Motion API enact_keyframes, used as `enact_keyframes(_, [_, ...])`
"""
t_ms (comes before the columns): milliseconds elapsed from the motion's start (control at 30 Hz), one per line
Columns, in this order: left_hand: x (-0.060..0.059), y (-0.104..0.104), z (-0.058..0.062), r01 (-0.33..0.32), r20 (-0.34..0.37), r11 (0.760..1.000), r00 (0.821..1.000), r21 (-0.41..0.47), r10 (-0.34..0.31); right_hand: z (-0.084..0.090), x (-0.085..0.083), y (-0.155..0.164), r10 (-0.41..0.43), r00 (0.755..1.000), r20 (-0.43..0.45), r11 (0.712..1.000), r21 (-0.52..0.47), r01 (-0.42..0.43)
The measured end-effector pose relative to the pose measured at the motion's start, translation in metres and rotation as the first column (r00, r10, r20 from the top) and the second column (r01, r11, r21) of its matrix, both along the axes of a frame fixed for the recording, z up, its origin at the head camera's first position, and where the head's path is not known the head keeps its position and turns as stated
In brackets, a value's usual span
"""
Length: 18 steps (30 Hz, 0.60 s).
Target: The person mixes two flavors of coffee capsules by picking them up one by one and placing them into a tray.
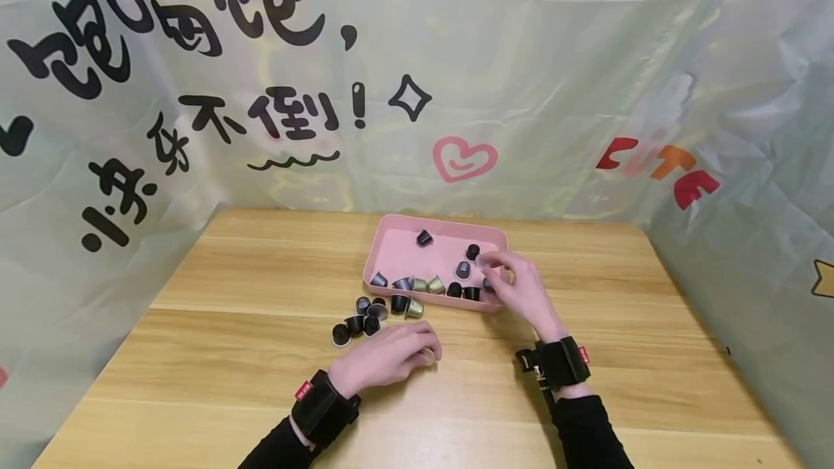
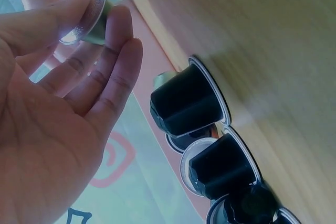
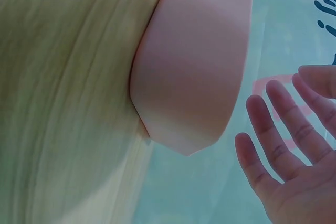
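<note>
My left hand (image 1: pixel 391 355) pinches a pale green coffee capsule (image 2: pixel 93 34) between thumb and fingers, its silver foil lid under the thumb. Beside that hand, black and dark grey capsules (image 1: pixel 355 324) lie loosely bunched on the table; some overlap in the left wrist view. Over the right end of the pink tray (image 1: pixel 400 252) reaches my right hand (image 1: pixel 521 288). Its fingers are extended in the right wrist view, where no capsule shows in them. A pale round capsule (image 1: pixel 481 262) appears right at its fingertips in the head view; contact is unclear.
Inside the tray, several capsules line the near wall, including a gold-green one (image 1: pixel 435 284), and a black one (image 1: pixel 424 237) lies towards the back. The wooden table (image 1: pixel 260 382) meets a printed fabric backdrop (image 1: pixel 554 93) behind and to the sides.
</note>
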<state>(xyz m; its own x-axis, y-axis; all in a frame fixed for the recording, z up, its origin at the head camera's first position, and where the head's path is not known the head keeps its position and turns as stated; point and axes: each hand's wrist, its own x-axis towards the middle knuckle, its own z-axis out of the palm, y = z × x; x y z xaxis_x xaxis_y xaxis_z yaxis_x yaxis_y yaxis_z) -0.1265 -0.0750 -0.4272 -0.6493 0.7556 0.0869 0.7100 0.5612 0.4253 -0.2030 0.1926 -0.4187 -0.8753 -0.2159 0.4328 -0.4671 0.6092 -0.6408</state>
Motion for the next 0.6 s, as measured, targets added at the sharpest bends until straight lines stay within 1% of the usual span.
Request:
enact_keyframes(100, [0.0001,-0.001,0.0007,-0.005,-0.002,1.0,1.0,0.009,0.005,-0.0008,-0.0002,-0.0004,0.007,1.0,0.022,1.0,0.001,-0.007])
enact_keyframes(333, [-0.001,-0.0027,0.0006,0.005,-0.038,0.999,0.999,0.032,-0.004,-0.0027,-0.0004,-0.0015,0.028,0.998,0.055,1.0,-0.001,-0.028])
enact_keyframes(600, [-0.0027,-0.0041,0.0002,0.008,-0.038,1.0,0.999,0.03,-0.006,-0.002,0.0007,-0.0031,0.043,0.997,0.066,0.999,0.0,-0.043])
